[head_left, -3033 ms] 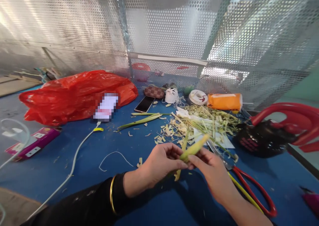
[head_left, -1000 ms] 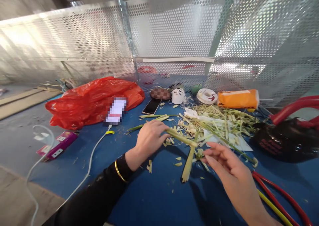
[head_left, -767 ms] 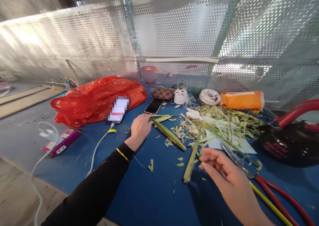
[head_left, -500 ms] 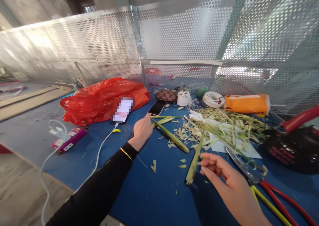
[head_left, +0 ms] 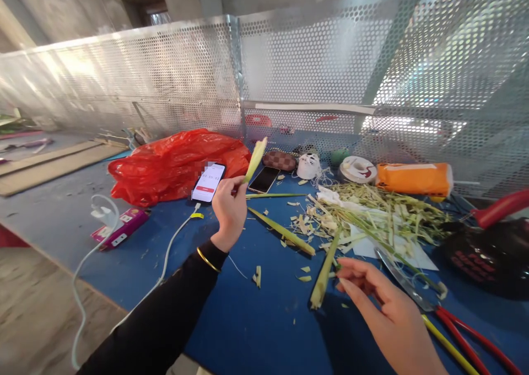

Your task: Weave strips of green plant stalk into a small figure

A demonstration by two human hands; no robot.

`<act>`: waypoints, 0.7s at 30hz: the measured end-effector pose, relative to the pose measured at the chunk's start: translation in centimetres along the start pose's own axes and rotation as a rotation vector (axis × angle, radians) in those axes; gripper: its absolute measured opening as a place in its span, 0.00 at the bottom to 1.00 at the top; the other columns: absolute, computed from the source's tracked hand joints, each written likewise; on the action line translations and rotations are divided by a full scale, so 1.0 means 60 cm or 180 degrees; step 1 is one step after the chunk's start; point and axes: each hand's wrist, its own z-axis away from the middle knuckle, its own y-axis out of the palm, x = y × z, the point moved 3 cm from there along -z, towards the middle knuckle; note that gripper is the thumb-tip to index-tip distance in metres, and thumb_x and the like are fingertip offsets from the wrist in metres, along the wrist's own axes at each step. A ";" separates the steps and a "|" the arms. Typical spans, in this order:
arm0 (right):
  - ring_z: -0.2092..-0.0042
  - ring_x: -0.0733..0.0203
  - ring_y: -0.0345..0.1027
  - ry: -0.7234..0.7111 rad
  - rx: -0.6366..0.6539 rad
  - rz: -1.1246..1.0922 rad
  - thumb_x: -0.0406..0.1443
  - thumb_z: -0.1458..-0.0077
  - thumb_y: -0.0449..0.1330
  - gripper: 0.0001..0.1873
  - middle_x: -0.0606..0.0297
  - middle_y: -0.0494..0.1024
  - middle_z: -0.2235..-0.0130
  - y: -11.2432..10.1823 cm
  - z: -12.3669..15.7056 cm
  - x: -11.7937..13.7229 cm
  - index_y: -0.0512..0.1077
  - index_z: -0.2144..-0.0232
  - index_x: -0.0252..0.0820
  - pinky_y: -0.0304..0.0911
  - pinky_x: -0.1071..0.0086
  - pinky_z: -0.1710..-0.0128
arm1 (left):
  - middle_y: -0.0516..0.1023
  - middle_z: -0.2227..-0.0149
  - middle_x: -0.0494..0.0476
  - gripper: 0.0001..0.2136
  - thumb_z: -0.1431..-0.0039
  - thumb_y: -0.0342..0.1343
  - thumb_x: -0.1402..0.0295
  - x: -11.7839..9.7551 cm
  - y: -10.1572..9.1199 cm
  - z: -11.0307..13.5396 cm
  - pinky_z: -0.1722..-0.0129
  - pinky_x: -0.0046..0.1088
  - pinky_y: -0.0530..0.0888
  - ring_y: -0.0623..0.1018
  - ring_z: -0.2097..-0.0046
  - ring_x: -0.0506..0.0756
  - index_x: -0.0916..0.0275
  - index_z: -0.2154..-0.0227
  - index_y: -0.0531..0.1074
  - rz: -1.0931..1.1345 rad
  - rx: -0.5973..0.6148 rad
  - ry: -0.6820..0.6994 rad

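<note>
My left hand (head_left: 230, 207) pinches a short, pale green plant stalk (head_left: 255, 160), its wider end pointing up above the table. Below it, a thin green stem (head_left: 276, 195) and a longer stalk (head_left: 285, 232) lie flat. My right hand (head_left: 374, 295) is half curled, with thumb and index finger apart, close beside a thick cut stalk (head_left: 325, 276) on the table. Small pale and green bits show at its fingertips; I cannot tell whether they touch. Scissors or shears with red handles (head_left: 458, 325) lie right of that hand, partly behind it.
A heap of shredded plant strips (head_left: 384, 207) covers the right of the blue table (head_left: 243, 331). A lit phone (head_left: 209, 183) on a white cable, a red plastic bag (head_left: 165, 165), a dark phone (head_left: 265, 180), a tape roll (head_left: 357, 169), an orange packet (head_left: 413, 179) and a black object (head_left: 487, 259) stand around.
My left hand has picked up the short stalk from the table and raised it, turning its wide end upward. My right hand has hardly moved. The view has shifted slightly.
</note>
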 end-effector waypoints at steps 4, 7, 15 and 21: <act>0.66 0.58 0.76 0.0002 -0.0419 -0.0358 0.45 0.44 0.59 0.17 0.59 0.79 0.60 -0.013 0.000 -0.006 0.70 0.55 0.43 0.74 0.70 0.67 | 0.77 0.65 0.53 0.06 0.41 0.54 0.73 -0.076 -0.010 0.042 0.60 0.29 0.72 0.75 0.62 0.51 0.59 0.65 0.76 0.0425 0.0347 0.1576; 0.60 0.56 0.76 -0.0053 -0.1047 -0.0619 0.44 0.42 0.57 0.21 0.55 0.75 0.50 -0.036 -0.005 -0.011 0.66 0.48 0.44 0.74 0.70 0.66 | 0.79 0.65 0.50 0.09 0.40 0.53 0.76 -0.120 -0.006 0.082 0.53 0.31 0.70 0.75 0.62 0.50 0.57 0.64 0.76 0.0320 0.1233 0.2925; 0.67 0.57 0.74 0.0085 0.0629 -0.0164 0.44 0.42 0.56 0.14 0.62 0.79 0.66 -0.007 -0.013 -0.008 0.77 0.61 0.45 0.71 0.69 0.70 | 0.79 0.64 0.48 0.10 0.39 0.50 0.76 -0.134 -0.009 0.093 0.48 0.32 0.67 0.76 0.62 0.48 0.56 0.64 0.74 0.0327 0.1624 0.3156; 0.71 0.62 0.69 0.0464 0.0924 -0.0526 0.45 0.44 0.58 0.15 0.65 0.76 0.70 0.008 -0.006 0.017 0.74 0.60 0.42 0.67 0.71 0.72 | 0.79 0.66 0.50 0.09 0.40 0.52 0.77 -0.138 -0.009 0.091 0.52 0.32 0.70 0.76 0.65 0.49 0.58 0.65 0.75 0.0651 0.1541 0.2887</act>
